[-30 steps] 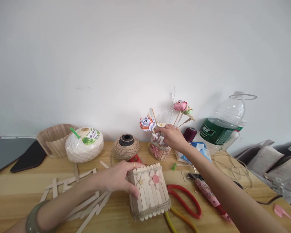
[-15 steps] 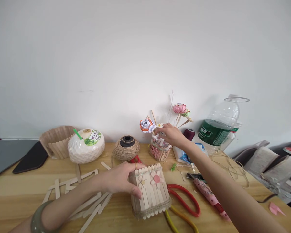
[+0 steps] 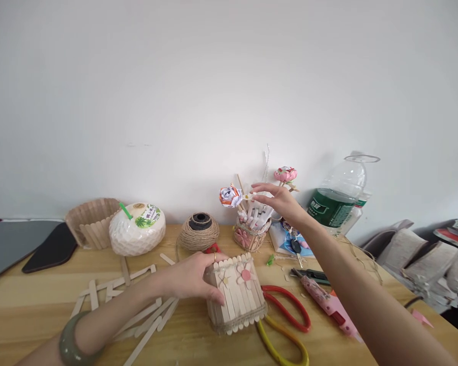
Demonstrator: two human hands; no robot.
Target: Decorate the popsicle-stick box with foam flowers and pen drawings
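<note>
My left hand (image 3: 196, 279) grips the near-left side of a small craft-stick box (image 3: 236, 300), tilted on the table, with a pink-centred flower and a smaller flower on its front. At the back, my right hand (image 3: 277, 198) is raised over a small decorated pot (image 3: 250, 236) packed with white sticks. Its thumb and fingers pinch a small white flower with a yellow centre (image 3: 246, 197), mostly hidden by the fingertips. A white and orange paper rose (image 3: 230, 196) stands just left of the fingers, and a pink paper rose (image 3: 285, 174) behind the hand.
Red-and-yellow-handled pliers or scissors (image 3: 290, 310) lie right of the box, near a pink glue gun (image 3: 332, 307). Loose craft sticks (image 3: 148, 320) spread at left. Behind stand a twine spool (image 3: 199, 233), a white coconut (image 3: 137, 231), a stick basket (image 3: 93, 231) and a large bottle (image 3: 334, 203).
My right hand has risen a little from the pot, its fingers pulled up and more extended, uncovering the white sticks. My left hand keeps its hold on the box. The view has shifted slightly.
</note>
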